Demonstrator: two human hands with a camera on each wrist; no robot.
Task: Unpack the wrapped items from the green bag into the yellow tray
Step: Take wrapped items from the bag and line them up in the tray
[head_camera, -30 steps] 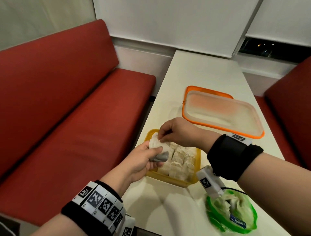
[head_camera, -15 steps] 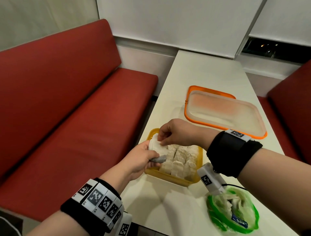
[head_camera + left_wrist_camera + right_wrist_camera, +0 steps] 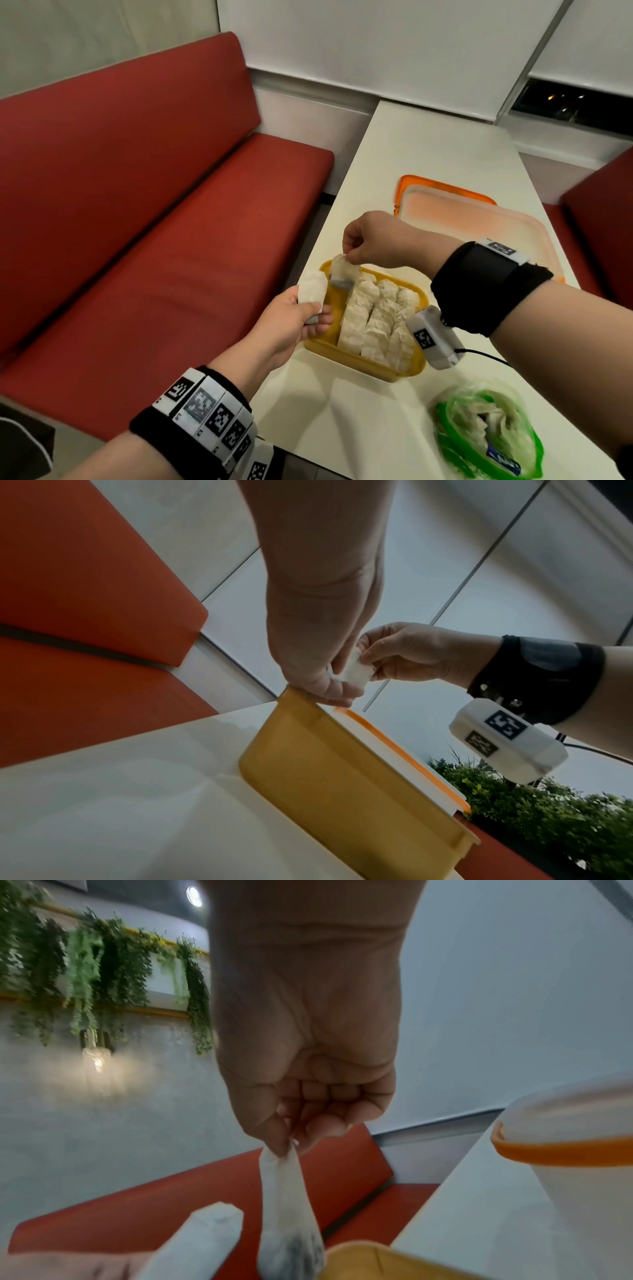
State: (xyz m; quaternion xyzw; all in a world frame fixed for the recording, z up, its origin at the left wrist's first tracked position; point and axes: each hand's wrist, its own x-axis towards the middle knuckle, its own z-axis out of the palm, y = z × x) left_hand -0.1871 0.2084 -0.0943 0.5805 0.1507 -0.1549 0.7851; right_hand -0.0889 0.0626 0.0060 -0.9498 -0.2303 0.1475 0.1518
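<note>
The yellow tray sits near the table's left edge, with several white wrapped items packed in rows. My right hand pinches one wrapped item by its top, so it hangs over the tray's far left corner; the right wrist view shows this wrapped item dangling from the right hand. My left hand grips a second wrapped item just left of the tray. The green bag lies open at the near right with more wrapped items inside.
An orange-rimmed translucent lid lies on the white table beyond the tray. Red bench seats run along the left, and another stands at the right. Bare tabletop shows between the tray and the bag.
The two hands were together at the tray's far left corner. The right hand has since lifted one wrapped item up, and the left hand has drawn the other leftwards.
</note>
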